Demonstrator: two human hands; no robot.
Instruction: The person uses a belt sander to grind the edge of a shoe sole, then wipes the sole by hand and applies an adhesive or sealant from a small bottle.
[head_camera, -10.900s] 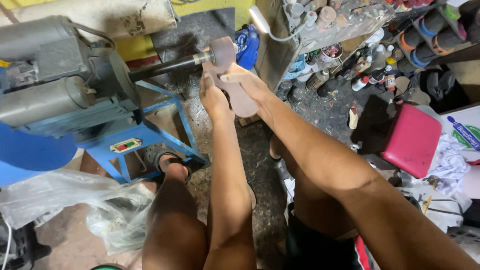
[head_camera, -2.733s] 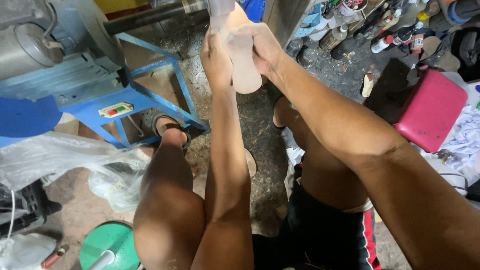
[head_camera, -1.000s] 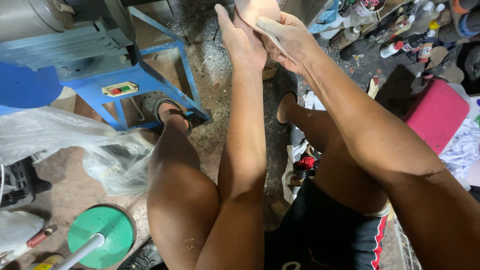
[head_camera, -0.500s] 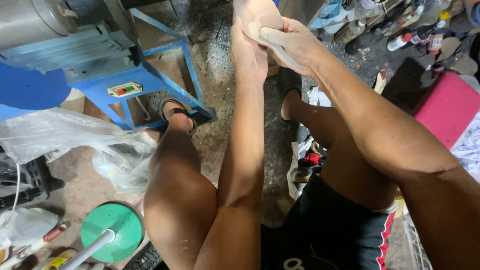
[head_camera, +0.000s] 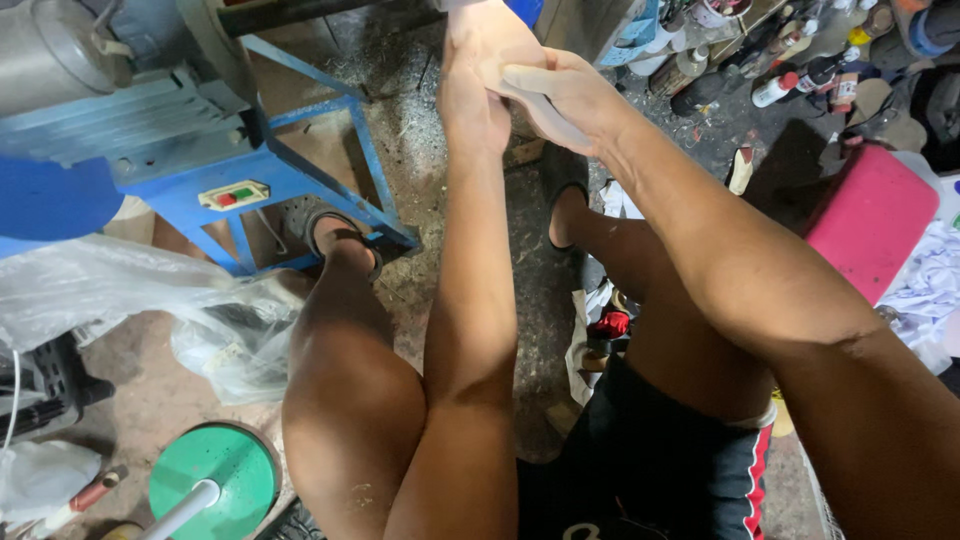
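We've got both hands clamped on pale sole piece (head_camera: 545, 105): left hand (head_camera: 480, 75), right hand (head_camera: 570, 90). Held off blue machine stand (head_camera: 300, 190), edges look smooth-ish, so shaping seems mostly done.

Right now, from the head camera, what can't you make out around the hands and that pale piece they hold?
- Pale sole-shaped piece: its top runs off the frame's upper edge; the left hand and right hand cover most of the rest.
- Left hand's fingertips: cut off by the top edge.
- Dark shaft of the blue-framed machine: its end is out of frame.
- Bottles, top right: too small to identify.
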